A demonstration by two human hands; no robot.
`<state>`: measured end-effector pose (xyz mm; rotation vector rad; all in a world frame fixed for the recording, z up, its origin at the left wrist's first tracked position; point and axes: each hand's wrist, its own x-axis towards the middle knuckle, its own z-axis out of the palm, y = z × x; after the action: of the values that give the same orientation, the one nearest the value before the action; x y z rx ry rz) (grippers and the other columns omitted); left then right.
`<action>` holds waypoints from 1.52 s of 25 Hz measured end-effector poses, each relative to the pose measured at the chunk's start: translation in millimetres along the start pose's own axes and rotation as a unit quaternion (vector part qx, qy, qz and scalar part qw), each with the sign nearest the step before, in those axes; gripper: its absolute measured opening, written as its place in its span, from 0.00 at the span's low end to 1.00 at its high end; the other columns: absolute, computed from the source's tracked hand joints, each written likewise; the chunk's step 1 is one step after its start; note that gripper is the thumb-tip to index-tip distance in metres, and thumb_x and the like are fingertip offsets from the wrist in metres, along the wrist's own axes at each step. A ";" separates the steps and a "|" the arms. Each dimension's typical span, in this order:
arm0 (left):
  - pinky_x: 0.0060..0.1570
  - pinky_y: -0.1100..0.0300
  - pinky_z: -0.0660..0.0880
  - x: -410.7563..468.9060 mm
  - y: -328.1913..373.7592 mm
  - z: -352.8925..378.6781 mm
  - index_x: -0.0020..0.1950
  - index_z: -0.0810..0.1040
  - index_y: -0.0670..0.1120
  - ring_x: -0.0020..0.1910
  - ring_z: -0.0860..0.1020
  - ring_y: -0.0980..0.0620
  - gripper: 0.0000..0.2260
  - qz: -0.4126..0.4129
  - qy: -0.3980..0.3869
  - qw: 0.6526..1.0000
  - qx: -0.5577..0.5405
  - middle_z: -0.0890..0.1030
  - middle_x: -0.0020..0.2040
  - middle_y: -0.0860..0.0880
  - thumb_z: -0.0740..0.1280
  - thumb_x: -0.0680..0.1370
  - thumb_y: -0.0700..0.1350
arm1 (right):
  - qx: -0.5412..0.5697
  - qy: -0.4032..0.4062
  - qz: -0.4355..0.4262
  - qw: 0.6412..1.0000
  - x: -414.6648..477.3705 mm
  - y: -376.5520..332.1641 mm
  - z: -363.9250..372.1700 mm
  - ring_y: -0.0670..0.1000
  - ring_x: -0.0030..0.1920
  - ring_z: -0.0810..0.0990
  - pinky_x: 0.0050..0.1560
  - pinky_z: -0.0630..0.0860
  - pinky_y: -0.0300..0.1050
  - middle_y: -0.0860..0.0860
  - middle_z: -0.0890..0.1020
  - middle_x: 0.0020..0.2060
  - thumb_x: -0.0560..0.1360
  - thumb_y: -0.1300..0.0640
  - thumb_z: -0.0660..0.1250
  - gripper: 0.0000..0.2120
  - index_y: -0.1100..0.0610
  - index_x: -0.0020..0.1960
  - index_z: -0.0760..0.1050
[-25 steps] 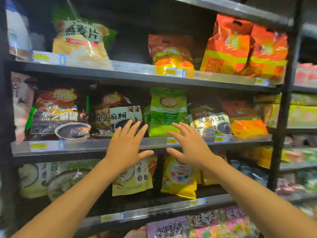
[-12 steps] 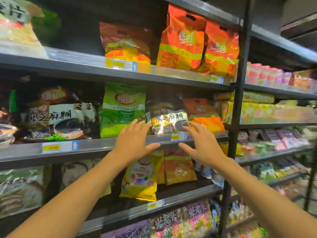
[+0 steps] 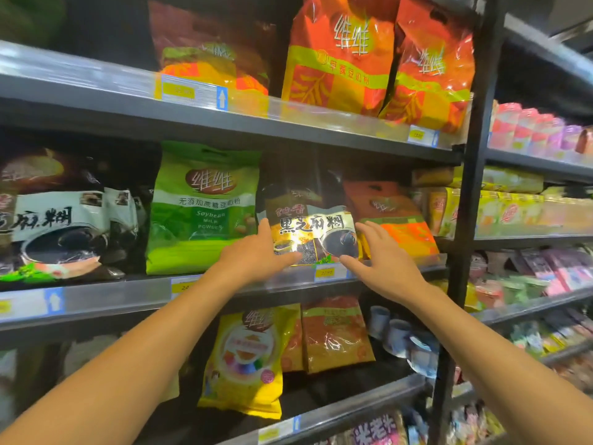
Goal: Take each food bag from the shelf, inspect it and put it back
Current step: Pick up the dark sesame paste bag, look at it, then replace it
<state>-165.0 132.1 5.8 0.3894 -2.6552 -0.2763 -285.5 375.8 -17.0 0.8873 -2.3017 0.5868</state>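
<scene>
A dark metal shelf (image 3: pixel 224 130) unit fills the view, its tiers packed with food bags. On the middle tier a green soybean milk powder bag (image 3: pixel 202 207) stands upright, and just to its right sits the black sesame paste bag (image 3: pixel 313 224), brown and gold with a glare across its front. An orange bag (image 3: pixel 394 216) stands close on its other side, partly behind the right hand.

Both arms reach toward the sesame bag. The left hand (image 3: pixel 256 255) is spread, fingers (image 3: pixel 264 229) against the bag's left edge, thumb at its lower front. The right hand (image 3: pixel 382 258) is also spread, fingers at the bag's right edge, thumb under its lower corner. Neither hand is closed around it; the bag rests on the shelf behind the price tag (image 3: pixel 325 272).

There is little room on either side of the bag, and open space above it below the upper tier.
</scene>
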 end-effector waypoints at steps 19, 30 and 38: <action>0.59 0.48 0.78 28.7 33.9 15.3 0.84 0.51 0.46 0.64 0.80 0.42 0.49 -0.112 0.063 0.984 -0.123 0.80 0.69 0.46 0.76 0.74 0.61 | 0.297 -0.072 0.040 0.951 90.5 66.7 48.4 0.38 0.47 0.83 0.43 0.78 0.39 0.34 0.81 0.51 0.76 0.39 0.73 0.18 0.38 0.60 0.68; 0.43 0.49 0.86 20.2 61.1 6.5 0.80 0.59 0.56 0.46 0.83 0.54 0.44 -0.128 0.167 0.944 -0.255 0.77 0.48 0.57 0.77 0.70 0.65 | 0.419 0.008 0.058 0.906 92.3 68.8 18.3 0.48 0.58 0.81 0.56 0.80 0.48 0.48 0.80 0.64 0.79 0.41 0.69 0.28 0.51 0.74 0.70; 0.43 0.50 0.86 -25.6 86.6 20.0 0.67 0.81 0.41 0.57 0.84 0.46 0.23 -0.175 0.053 0.783 -0.595 0.81 0.66 0.40 0.76 0.77 0.51 | 0.451 0.044 0.041 0.891 29.3 85.7 7.3 0.49 0.67 0.78 0.63 0.81 0.52 0.50 0.76 0.71 0.81 0.45 0.69 0.27 0.49 0.77 0.66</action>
<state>-171.5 224.1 0.0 0.4075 -1.7515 -1.8153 -366.6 416.7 -18.5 1.1133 -1.9380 1.7709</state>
